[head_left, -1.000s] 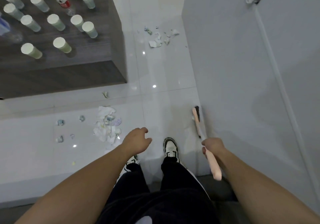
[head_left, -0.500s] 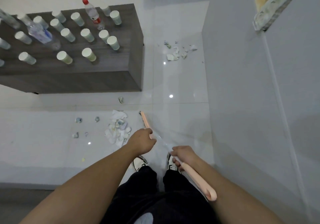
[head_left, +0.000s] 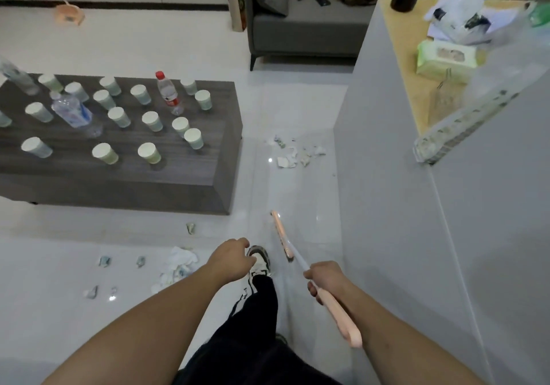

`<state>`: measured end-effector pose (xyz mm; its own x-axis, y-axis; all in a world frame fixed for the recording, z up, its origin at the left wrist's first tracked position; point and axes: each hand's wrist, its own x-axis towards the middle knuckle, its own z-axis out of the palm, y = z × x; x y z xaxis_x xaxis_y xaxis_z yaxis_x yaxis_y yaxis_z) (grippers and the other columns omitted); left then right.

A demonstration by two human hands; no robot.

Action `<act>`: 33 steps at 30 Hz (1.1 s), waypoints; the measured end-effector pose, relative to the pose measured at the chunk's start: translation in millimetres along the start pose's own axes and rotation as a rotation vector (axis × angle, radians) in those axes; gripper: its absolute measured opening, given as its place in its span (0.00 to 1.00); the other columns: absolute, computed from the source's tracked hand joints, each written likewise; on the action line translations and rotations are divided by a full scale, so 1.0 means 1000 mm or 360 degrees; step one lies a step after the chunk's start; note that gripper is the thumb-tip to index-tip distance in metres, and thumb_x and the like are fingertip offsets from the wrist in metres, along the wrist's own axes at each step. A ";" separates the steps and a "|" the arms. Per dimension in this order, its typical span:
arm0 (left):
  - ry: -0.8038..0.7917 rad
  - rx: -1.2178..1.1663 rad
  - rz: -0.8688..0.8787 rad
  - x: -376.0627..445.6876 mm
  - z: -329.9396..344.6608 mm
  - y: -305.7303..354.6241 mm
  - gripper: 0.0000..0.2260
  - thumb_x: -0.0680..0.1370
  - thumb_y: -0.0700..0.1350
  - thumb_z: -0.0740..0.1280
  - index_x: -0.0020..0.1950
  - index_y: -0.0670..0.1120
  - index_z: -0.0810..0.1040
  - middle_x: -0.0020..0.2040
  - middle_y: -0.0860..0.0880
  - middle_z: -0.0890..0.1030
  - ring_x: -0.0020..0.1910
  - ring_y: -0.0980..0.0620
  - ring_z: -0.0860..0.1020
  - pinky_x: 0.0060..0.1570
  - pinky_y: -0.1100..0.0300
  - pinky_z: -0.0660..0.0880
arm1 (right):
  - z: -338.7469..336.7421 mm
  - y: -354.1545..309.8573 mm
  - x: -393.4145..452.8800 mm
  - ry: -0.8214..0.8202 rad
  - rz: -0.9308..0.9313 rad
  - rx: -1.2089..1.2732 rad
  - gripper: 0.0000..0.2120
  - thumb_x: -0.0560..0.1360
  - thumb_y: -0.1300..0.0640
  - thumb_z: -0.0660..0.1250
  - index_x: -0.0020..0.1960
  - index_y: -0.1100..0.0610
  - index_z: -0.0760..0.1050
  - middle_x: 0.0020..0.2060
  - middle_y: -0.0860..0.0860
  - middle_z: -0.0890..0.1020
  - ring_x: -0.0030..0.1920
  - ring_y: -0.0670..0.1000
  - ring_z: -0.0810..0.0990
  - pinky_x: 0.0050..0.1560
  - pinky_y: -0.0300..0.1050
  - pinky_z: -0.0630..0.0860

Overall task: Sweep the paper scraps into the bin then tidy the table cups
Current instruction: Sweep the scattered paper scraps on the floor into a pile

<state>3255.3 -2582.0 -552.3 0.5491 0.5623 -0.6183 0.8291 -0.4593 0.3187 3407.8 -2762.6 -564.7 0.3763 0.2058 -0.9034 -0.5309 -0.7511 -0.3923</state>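
The right hand (head_left: 323, 277) has its fingers curled tightly around the pale pink handle of a broom (head_left: 293, 255), gripping where the grip meets the thin white shaft. The shaft runs forward and down to a narrow pink broom head resting on or just above the white tiled floor (head_left: 148, 42), near a grey partition wall (head_left: 387, 206) on the right. The left hand (head_left: 233, 258) hangs free over the person's sneaker, fingers loosely curled and holding nothing. Just left of that hand lies the nearest cluster of paper scraps (head_left: 178, 262), a crumpled white heap with smaller bits scattered farther left and one stray piece near the table's base. A second, smaller cluster (head_left: 294, 152) lies farther away, between the wall and the end of a low dark wooden table (head_left: 178, 173). On the table stand many paper cups (head_left: 148, 152), spread apart in loose rows among a few clear plastic bottles (head_left: 168, 94). A pink dustpan (head_left: 70, 14) sits far off at the upper left; no bin is clearly visible. To sweep well, the person would likely bring the left hand onto the shaft for control, then draw short, low strokes gathering both clusters into one pile before fetching the dustpan.
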 end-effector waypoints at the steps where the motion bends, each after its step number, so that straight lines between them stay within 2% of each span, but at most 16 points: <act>1: 0.0008 -0.0002 0.0021 0.016 -0.010 0.006 0.23 0.76 0.54 0.63 0.69 0.48 0.71 0.64 0.46 0.75 0.61 0.47 0.73 0.51 0.58 0.68 | -0.003 -0.016 0.006 0.0013 -0.0025 0.0012 0.02 0.73 0.69 0.67 0.41 0.66 0.76 0.24 0.58 0.73 0.16 0.51 0.69 0.21 0.36 0.66; 5: 0.0020 -0.0053 0.0074 0.090 -0.053 0.028 0.24 0.75 0.55 0.63 0.69 0.48 0.70 0.62 0.46 0.76 0.57 0.48 0.75 0.46 0.60 0.66 | -0.016 -0.087 0.036 0.0070 -0.0047 0.0066 0.02 0.73 0.68 0.67 0.43 0.67 0.75 0.25 0.58 0.73 0.16 0.51 0.69 0.21 0.36 0.66; 10: -0.0055 -0.0058 0.0069 0.172 -0.112 0.050 0.24 0.76 0.56 0.63 0.70 0.49 0.69 0.64 0.46 0.73 0.59 0.48 0.73 0.47 0.60 0.66 | -0.026 -0.183 0.065 0.0096 -0.0075 0.0006 0.02 0.72 0.69 0.68 0.41 0.65 0.76 0.20 0.55 0.72 0.17 0.51 0.69 0.21 0.36 0.66; 14: -0.0030 -0.0094 0.0067 0.229 -0.163 0.059 0.24 0.76 0.56 0.62 0.70 0.48 0.69 0.63 0.46 0.74 0.52 0.48 0.76 0.43 0.58 0.70 | -0.025 -0.263 0.089 0.0054 -0.0096 -0.0018 0.05 0.71 0.69 0.69 0.39 0.64 0.74 0.19 0.55 0.72 0.16 0.51 0.69 0.21 0.36 0.66; 17: 0.0027 -0.0136 0.0036 0.263 -0.195 0.064 0.24 0.76 0.56 0.63 0.70 0.48 0.69 0.63 0.46 0.74 0.48 0.49 0.75 0.37 0.59 0.70 | -0.017 -0.314 0.104 -0.0041 -0.0125 -0.0094 0.08 0.72 0.69 0.69 0.38 0.63 0.71 0.20 0.54 0.71 0.16 0.50 0.68 0.20 0.35 0.65; 18: 0.0037 -0.0150 0.0021 0.273 -0.203 0.064 0.24 0.77 0.55 0.63 0.70 0.48 0.69 0.63 0.45 0.74 0.49 0.49 0.75 0.37 0.60 0.70 | -0.014 -0.331 0.110 -0.0088 -0.0137 -0.0116 0.08 0.72 0.69 0.69 0.39 0.64 0.71 0.21 0.55 0.71 0.17 0.50 0.67 0.20 0.35 0.65; 22: 0.0035 -0.0180 -0.0086 0.314 -0.230 0.065 0.23 0.77 0.54 0.63 0.69 0.47 0.70 0.64 0.44 0.74 0.59 0.45 0.74 0.53 0.57 0.71 | 0.000 -0.403 0.155 -0.0213 -0.0116 -0.0055 0.08 0.72 0.66 0.71 0.44 0.63 0.72 0.25 0.57 0.73 0.22 0.51 0.68 0.23 0.38 0.65; 25: 0.0016 -0.0161 -0.0189 0.350 -0.250 0.068 0.20 0.76 0.54 0.64 0.65 0.46 0.72 0.62 0.43 0.75 0.58 0.45 0.74 0.53 0.57 0.71 | 0.009 -0.464 0.202 -0.0306 0.0079 0.0214 0.08 0.76 0.60 0.69 0.48 0.64 0.72 0.33 0.59 0.78 0.23 0.50 0.71 0.20 0.36 0.67; 27: 0.0016 -0.0106 -0.0241 0.371 -0.261 0.073 0.21 0.76 0.54 0.64 0.66 0.46 0.72 0.63 0.42 0.75 0.61 0.44 0.73 0.57 0.56 0.70 | 0.010 -0.499 0.234 -0.0401 0.0182 0.0220 0.10 0.77 0.57 0.69 0.50 0.62 0.70 0.38 0.60 0.81 0.22 0.49 0.73 0.20 0.36 0.69; 29: -0.0029 -0.0057 -0.0286 0.389 -0.273 0.082 0.21 0.76 0.54 0.63 0.65 0.45 0.72 0.62 0.41 0.75 0.61 0.44 0.73 0.57 0.56 0.69 | 0.008 -0.522 0.260 -0.0445 0.0181 0.0032 0.10 0.75 0.59 0.70 0.49 0.64 0.72 0.36 0.59 0.81 0.21 0.49 0.73 0.21 0.37 0.69; 31: -0.0089 0.0009 -0.0309 0.408 -0.286 0.095 0.21 0.77 0.54 0.63 0.66 0.45 0.72 0.62 0.41 0.75 0.61 0.43 0.73 0.58 0.56 0.68 | 0.006 -0.541 0.280 -0.0450 0.0098 -0.0144 0.07 0.71 0.64 0.71 0.42 0.65 0.74 0.27 0.57 0.77 0.19 0.50 0.71 0.22 0.38 0.69; 33: -0.0075 0.0042 -0.0312 0.430 -0.301 0.109 0.21 0.76 0.54 0.62 0.66 0.45 0.72 0.62 0.42 0.75 0.61 0.44 0.73 0.58 0.56 0.69 | 0.002 -0.562 0.297 -0.0432 0.0061 -0.0159 0.06 0.70 0.66 0.70 0.36 0.64 0.74 0.22 0.57 0.74 0.18 0.51 0.70 0.23 0.38 0.68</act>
<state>3613.1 -2183.4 -567.6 0.3715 0.6100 -0.6999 0.9162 -0.3626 0.1702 3816.0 -2278.1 -613.2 0.1334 0.3260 -0.9359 -0.4584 -0.8170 -0.3499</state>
